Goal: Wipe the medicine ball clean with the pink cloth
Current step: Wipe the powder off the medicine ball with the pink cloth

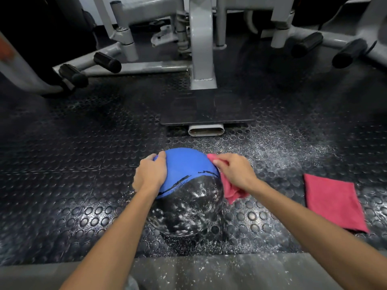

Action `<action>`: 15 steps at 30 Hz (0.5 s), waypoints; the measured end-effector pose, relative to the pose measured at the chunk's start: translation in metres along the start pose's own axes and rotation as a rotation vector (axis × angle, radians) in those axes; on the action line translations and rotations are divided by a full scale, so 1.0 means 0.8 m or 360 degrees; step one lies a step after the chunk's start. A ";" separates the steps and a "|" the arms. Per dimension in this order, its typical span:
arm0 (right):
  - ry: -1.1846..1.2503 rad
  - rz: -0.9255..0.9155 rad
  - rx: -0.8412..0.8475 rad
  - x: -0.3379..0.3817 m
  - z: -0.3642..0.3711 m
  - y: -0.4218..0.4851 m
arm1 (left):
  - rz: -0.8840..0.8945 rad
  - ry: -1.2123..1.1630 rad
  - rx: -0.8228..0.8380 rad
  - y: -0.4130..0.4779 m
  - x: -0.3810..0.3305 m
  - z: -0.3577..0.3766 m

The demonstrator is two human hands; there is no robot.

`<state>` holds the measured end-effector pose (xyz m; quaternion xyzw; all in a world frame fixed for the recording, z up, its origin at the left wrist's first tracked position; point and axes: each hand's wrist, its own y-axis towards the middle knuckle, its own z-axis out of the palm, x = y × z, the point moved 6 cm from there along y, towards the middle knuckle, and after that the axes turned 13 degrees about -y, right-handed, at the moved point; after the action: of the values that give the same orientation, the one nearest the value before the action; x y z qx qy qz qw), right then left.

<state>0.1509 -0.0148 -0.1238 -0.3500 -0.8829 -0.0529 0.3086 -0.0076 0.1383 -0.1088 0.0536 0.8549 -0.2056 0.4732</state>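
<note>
- A grey strip dusted with white specks runs along the bottom edge, nearest the camera, with two bare forearms reaching out over it.
- The medicine ball sits on the black studded floor just beyond the strip; its far half is blue, its near half black and smeared with white powder.
- The left hand lies flat and spread against the ball's left side, fingers curved over the blue part.
- The right hand is clenched around a bunched pink cloth, pressing it to the ball's right side.
- A second, folded pink cloth lies flat on the floor, well apart to the right.
- Grey gym machine frames stand behind.
</note>
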 end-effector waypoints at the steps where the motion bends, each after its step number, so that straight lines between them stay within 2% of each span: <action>1: -0.0050 -0.0136 -0.0088 0.016 -0.004 -0.014 | -0.0002 -0.0013 -0.0003 0.002 0.002 -0.002; 3: -0.0151 -0.0439 -0.0229 0.047 -0.001 -0.045 | -0.0007 -0.0070 -0.0006 0.009 0.008 -0.006; 5: -0.0043 -0.0487 -0.0330 0.049 0.004 -0.052 | -0.0017 -0.0085 -0.0008 0.010 0.012 -0.009; 8: 0.0347 0.0005 -0.0092 -0.002 0.009 -0.016 | 0.0022 0.0018 -0.0042 0.005 0.011 -0.004; 10: 0.0277 0.0222 0.0126 -0.018 0.008 -0.008 | 0.0032 0.0106 -0.0074 0.001 0.010 0.003; 11: 0.0202 0.0203 0.0104 -0.015 0.003 -0.008 | 0.0036 0.0137 -0.0088 0.001 0.009 0.006; 13: 0.0037 -0.0078 -0.0142 0.017 -0.008 -0.020 | 0.0037 0.0169 -0.0088 0.006 0.009 0.007; 15: -0.0190 -0.0418 -0.0275 0.058 -0.009 -0.042 | 0.0040 0.0174 -0.0064 0.012 0.011 0.005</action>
<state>0.1063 -0.0151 -0.0869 -0.2592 -0.9300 -0.1475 0.2149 -0.0067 0.1442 -0.1206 0.0658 0.8828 -0.1792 0.4293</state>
